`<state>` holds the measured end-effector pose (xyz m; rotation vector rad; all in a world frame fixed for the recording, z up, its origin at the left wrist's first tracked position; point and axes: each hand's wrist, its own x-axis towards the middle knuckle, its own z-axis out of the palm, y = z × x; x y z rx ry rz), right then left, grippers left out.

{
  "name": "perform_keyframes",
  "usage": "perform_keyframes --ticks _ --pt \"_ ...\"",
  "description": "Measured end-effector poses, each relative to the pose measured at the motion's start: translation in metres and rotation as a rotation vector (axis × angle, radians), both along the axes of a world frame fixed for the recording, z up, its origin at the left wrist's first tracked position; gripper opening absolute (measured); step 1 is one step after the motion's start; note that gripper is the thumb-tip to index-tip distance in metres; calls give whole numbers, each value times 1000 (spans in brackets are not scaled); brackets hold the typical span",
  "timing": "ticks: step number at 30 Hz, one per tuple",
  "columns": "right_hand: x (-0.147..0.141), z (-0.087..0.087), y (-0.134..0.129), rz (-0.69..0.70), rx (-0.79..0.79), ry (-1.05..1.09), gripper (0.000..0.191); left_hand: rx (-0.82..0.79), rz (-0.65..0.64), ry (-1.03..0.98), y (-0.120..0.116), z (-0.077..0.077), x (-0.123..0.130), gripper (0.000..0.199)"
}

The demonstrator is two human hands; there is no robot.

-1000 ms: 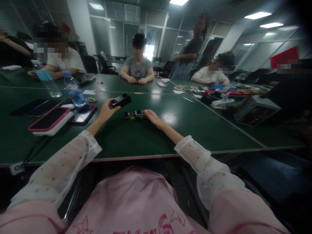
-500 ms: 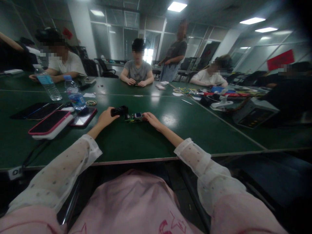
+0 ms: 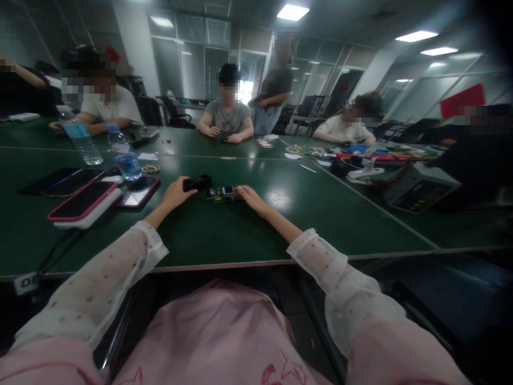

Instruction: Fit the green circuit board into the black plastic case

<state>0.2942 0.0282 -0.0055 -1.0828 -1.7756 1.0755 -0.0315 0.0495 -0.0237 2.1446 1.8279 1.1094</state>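
My left hand [image 3: 178,193] is closed around a black plastic case [image 3: 197,183], thumb on the near side. Its openings face up and toward the right. My right hand [image 3: 249,198] pinches the right end of a small green circuit board [image 3: 220,194], which carries a little screen with a pale frame. The board's left end comes close beside the case; I cannot tell if they touch. Both things are over the green table [image 3: 224,235], and how far above it is unclear.
Left of my hands lie a pink-edged phone [image 3: 82,201], another phone [image 3: 138,193] and two water bottles [image 3: 124,155]. At the right stand a grey metal box [image 3: 420,187] and a white device [image 3: 364,172] near tangled wires. Co-workers sit around the table.
My hands, the case and the circuit board stay nearly in place. In the background, a standing person has shifted to the left. The whole view has moved very slightly.
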Motion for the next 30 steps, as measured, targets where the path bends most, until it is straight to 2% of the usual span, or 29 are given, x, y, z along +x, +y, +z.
perform_keyframes --ticks 3,6,9,11,17,24,30 --pt "-1 0 0 -12 -5 0 37 -7 -12 -86 1 2 2 63" --pt "-2 -2 3 -13 8 10 36 40 -75 -258 -2 9 9 63" --pt "-1 -4 4 -7 10 21 37 68 -268 -453 -11 21 22 63" --pt "-1 -4 4 -5 10 19 38 46 -377 -509 -18 28 32 63" --pt "-1 -1 2 -7 17 -5 38 -36 -492 -473 -29 32 46 65" --pt "-2 -3 5 -13 19 -4 38 -73 -509 -419 -35 37 47 64" --pt "-1 -7 9 -13 22 23 41 -71 -547 -353 -30 28 49 65"
